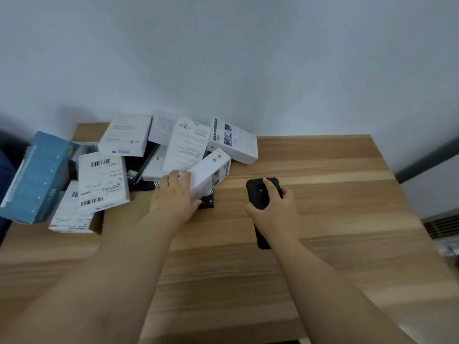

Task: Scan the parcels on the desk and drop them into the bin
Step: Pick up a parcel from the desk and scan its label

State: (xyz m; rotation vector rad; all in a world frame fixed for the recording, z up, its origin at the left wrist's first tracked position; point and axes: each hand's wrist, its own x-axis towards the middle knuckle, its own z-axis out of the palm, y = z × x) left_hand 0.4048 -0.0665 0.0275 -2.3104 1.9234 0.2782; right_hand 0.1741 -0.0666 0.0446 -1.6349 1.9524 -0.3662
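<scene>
Parcels (139,160) heaped on the wooden bench (310,219); left hand (175,194) grips a white box (210,173), right hand (273,209) clasps a black scanner (260,192).

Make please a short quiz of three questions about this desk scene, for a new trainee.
1. True or false: the right hand holds a black scanner.
2. Which parcel does the left hand grip?
A. the blue box at the desk's left edge
B. the long white box nearest the scanner
C. the white parcel with barcodes
3. Fill the gap: the parcels lie in a pile on the ____ part of the wooden desk, seen from the person.

Key
1. True.
2. B.
3. Left; the bin is not in view.
</scene>
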